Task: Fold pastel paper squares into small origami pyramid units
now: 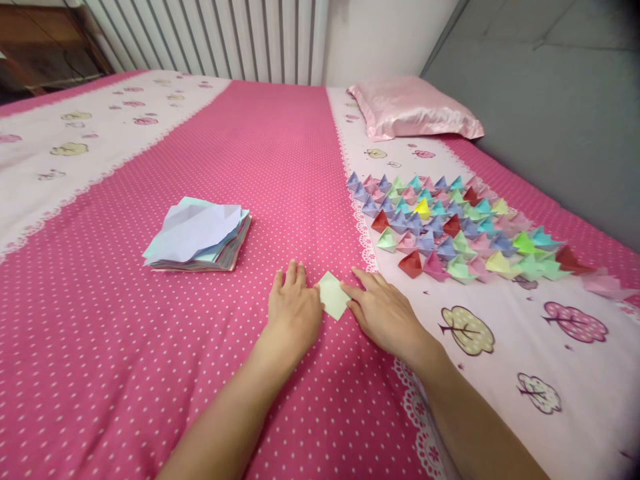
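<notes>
A small pale green square of folded paper (333, 296) lies on the pink dotted bedspread, one corner pointing towards me. At its left corner, my left hand (296, 307) rests with the fingers stretched forward and apart, the thumb side touching the paper. On the other side, my right hand (383, 308) has its index finger and thumb at the right corner, seemingly pinching it, while the other fingers reach forward. To the right stand several rows of small folded paper boats (453, 225) in many colours. A stack of loose paper sheets (197, 233), pale lilac on top, sits to the left.
The bedspread (280, 147) has pink dotted bands and white bands with printed trees. A shiny pink pillow (415, 107) lies at the back right, beside a grey wall panel (540, 113). A white slatted radiator (225, 40) stands behind the bed.
</notes>
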Demonstrator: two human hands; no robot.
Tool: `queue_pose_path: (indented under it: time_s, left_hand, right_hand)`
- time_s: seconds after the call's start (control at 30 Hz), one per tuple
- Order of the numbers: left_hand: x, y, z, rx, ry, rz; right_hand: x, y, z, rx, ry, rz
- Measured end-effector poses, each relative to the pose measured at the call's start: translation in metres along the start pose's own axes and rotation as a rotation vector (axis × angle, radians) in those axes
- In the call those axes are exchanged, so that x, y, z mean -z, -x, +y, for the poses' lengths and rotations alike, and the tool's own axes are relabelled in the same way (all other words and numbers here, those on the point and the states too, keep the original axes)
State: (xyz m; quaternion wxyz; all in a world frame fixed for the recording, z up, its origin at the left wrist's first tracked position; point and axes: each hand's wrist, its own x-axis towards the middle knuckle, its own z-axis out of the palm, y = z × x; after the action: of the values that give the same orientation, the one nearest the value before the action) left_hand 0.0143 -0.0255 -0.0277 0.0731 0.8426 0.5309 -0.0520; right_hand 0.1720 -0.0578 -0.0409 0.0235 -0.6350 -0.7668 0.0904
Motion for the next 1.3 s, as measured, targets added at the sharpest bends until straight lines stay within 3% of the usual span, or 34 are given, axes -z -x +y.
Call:
queue_pose_path:
  time_s: [0.37, 0.53, 0.63, 0.73, 0.8, 1.3]
  left_hand:
    - [0.017, 0.005, -0.005, -0.033, -0.050, -0.072]
    - [0.022, 0.004, -0.012, 0.014, -0.004, 0.031]
    - [0.021, 0.002, -0.015, -0.122, 0.080, 0.119]
    - [0.017, -0.001, -0.018, -0.301, 0.255, 0.089]
    - [0.014, -0.003, -0.019, -0.335, 0.326, 0.069]
    - [0.007, -0.010, -0.028, -0.275, 0.304, 0.034]
  right_hand:
    - [0.008, 0.005, 0.003, -0.003, 0.080, -0.055]
    - [0.005, 0.000, 0.007, -0.063, -0.018, 0.031]
    - [0.005, -0.003, 0.007, -0.075, -0.068, 0.085]
    - [0.006, -0.003, 0.008, -0.071, -0.088, 0.101]
    - [0.007, -0.003, 0.008, -0.075, -0.094, 0.097]
    - [0.008, -0.005, 0.015, -0.083, -0.181, 0.103]
